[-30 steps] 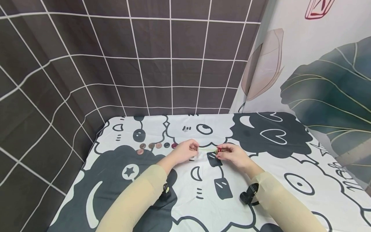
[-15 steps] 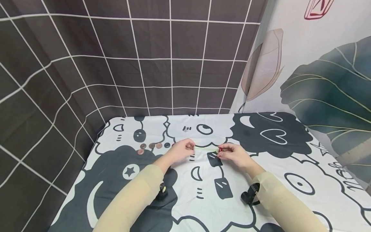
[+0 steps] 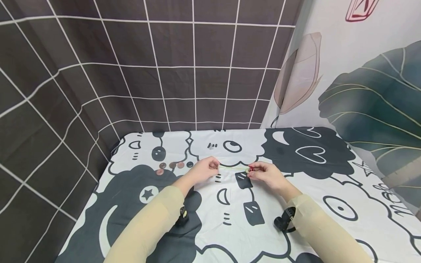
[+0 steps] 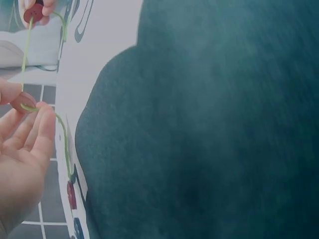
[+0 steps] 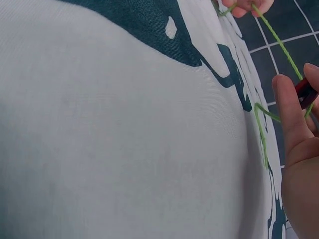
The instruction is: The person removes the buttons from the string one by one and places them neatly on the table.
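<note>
In the head view, my left hand (image 3: 204, 171) and right hand (image 3: 269, 176) face each other above the cloth, a thin green cord stretched nearly straight between them. The left wrist view shows a pinkish-brown button (image 4: 22, 102) pinched between the left thumb and fingers, the green cord (image 4: 26, 55) passing through it and its tail hanging below. My right thumb and fingers pinch a dark red button (image 5: 305, 93), also on the cord; whether more buttons sit behind it is hidden. The cord's other tail (image 5: 261, 132) hangs near the right hand.
Several loose buttons (image 3: 172, 165) lie on the patterned cloth (image 3: 210, 204) left of the left hand. A separate red button (image 4: 71, 195) lies on the cloth in the left wrist view. A dark gridded curtain (image 3: 210, 84) rises behind, with a leaf-printed one (image 3: 371, 106) at the right.
My left hand has shifted slightly left, lengthening the cord between the hands and covering the dark red button at the row's end. The right hand has barely moved.
</note>
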`<state>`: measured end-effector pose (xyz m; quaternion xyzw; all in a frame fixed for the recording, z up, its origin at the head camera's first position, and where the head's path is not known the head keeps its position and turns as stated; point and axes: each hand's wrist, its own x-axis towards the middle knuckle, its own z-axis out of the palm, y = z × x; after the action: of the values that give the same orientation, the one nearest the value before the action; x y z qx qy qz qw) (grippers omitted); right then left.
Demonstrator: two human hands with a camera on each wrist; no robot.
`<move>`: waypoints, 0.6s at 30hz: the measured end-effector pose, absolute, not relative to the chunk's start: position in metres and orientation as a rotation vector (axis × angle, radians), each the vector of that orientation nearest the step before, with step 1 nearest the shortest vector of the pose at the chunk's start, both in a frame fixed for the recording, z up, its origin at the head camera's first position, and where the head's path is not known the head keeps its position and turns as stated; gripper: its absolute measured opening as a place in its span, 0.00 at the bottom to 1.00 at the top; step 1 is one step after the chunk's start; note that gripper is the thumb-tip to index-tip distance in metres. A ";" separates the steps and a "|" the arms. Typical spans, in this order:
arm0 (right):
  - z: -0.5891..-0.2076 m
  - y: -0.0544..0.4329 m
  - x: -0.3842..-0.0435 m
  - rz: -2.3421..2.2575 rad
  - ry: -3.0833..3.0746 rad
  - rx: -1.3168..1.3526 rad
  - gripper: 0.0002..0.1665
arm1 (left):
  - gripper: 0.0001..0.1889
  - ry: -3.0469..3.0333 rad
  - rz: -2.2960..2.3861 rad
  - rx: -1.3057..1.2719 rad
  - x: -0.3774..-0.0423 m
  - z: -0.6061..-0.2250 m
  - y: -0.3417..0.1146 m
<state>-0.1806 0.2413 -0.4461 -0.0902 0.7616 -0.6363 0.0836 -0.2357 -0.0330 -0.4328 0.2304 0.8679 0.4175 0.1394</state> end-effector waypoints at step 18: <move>-0.446 0.241 -0.180 -1.887 2.298 -0.260 0.24 | 0.16 2.519 1.214 0.630 -0.236 -0.429 -0.043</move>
<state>-0.1804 0.2415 -0.4464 -0.0867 0.7676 -0.6302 0.0785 -0.2356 -0.0434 -0.4290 0.2176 0.8706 0.4194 0.1372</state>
